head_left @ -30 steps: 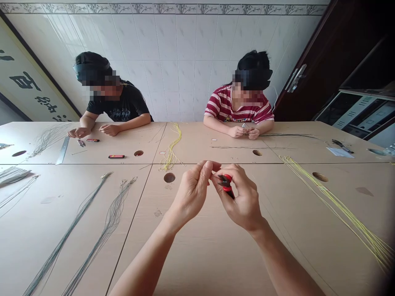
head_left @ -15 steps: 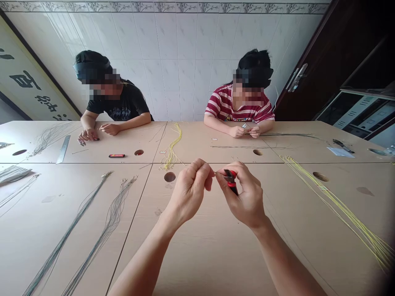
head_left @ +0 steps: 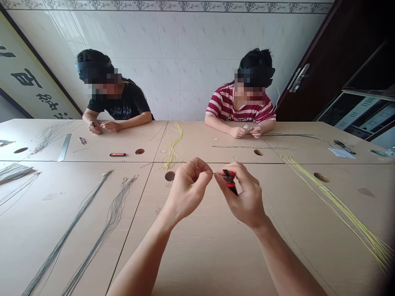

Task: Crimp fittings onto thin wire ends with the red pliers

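Observation:
My left hand (head_left: 189, 189) is closed in a pinch, thumb against forefinger, over the middle of the near table. A tiny dark tip shows between it and my right hand (head_left: 247, 199), too small to name. Tucked in my right hand is a small pair of pliers (head_left: 228, 177) with red and black handles, their jaws pointing up and left. The thumb and forefinger of that same hand also pinch close to the tiny tip. A faint thin cord (head_left: 285, 230) runs over the table beside my right forearm.
Grey cord bundles (head_left: 74, 224) (head_left: 115, 209) lie at left. Yellow cords lie at right (head_left: 339, 203) and centre back (head_left: 174, 146). Across the table sit two people (head_left: 123, 102) (head_left: 240, 102). A steel ruler (head_left: 64, 148), a red-black marker (head_left: 117, 154) and cable holes (head_left: 169, 176) also show.
My left fingers have loosened and shifted slightly, while the right hand with the pliers barely moves. The person at left has drawn a hand back from a small tool and now holds something dark.

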### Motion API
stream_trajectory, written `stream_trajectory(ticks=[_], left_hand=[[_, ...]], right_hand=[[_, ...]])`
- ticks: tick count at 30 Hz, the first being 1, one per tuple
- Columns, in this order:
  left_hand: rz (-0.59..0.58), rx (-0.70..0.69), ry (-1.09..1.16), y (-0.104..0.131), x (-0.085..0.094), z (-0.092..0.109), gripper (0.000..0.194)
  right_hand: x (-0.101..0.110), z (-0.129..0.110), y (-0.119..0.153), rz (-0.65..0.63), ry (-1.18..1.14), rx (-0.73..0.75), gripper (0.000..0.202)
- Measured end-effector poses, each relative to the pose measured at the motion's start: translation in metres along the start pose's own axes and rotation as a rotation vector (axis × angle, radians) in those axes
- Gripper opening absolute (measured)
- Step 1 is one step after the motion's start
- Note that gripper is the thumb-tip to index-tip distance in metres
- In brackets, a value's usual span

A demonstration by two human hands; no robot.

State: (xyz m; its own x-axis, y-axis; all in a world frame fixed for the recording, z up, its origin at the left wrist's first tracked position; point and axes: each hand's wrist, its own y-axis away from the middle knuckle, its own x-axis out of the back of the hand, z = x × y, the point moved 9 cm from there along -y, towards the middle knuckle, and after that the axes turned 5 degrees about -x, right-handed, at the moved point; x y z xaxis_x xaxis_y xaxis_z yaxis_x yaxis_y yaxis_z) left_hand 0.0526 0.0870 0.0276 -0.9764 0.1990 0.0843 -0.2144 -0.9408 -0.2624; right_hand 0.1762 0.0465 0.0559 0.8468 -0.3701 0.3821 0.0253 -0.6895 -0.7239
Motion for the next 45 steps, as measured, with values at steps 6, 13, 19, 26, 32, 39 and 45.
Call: stream_trajectory(ticks=[6, 13, 19, 26, 32, 39, 45], left_hand=[[-0.019, 0.008, -0.03, 0.0, 0.001, 0.002, 0.015], [-0.053, 0.052, -0.063, -0.002, 0.003, 0.001, 0.018], [-0.065, 0.083, -0.027, -0.003, 0.002, -0.003, 0.018], [-0.057, 0.091, -0.001, -0.005, 0.003, -0.008, 0.016], [0.053, 0.072, -0.114, -0.008, 0.017, -0.007, 0.014], [0.066, 0.048, -0.161, -0.009, 0.025, -0.003, 0.009], [0.041, 0.033, -0.181, -0.01, 0.024, 0.0, 0.007]], right_hand=[[0.0, 0.0, -0.001, 0.0, 0.007, 0.005, 0.012], [-0.002, 0.002, -0.002, -0.04, 0.021, 0.002, 0.012], [-0.003, 0.001, -0.002, -0.048, 0.023, 0.026, 0.014], [-0.007, 0.006, -0.003, -0.081, 0.021, -0.028, 0.006], [-0.004, 0.019, -0.006, -0.149, 0.041, -0.112, 0.006], [-0.006, 0.028, -0.006, -0.291, 0.211, -0.088, 0.008], [-0.011, 0.03, -0.002, -0.353, 0.266, -0.102, 0.013]])
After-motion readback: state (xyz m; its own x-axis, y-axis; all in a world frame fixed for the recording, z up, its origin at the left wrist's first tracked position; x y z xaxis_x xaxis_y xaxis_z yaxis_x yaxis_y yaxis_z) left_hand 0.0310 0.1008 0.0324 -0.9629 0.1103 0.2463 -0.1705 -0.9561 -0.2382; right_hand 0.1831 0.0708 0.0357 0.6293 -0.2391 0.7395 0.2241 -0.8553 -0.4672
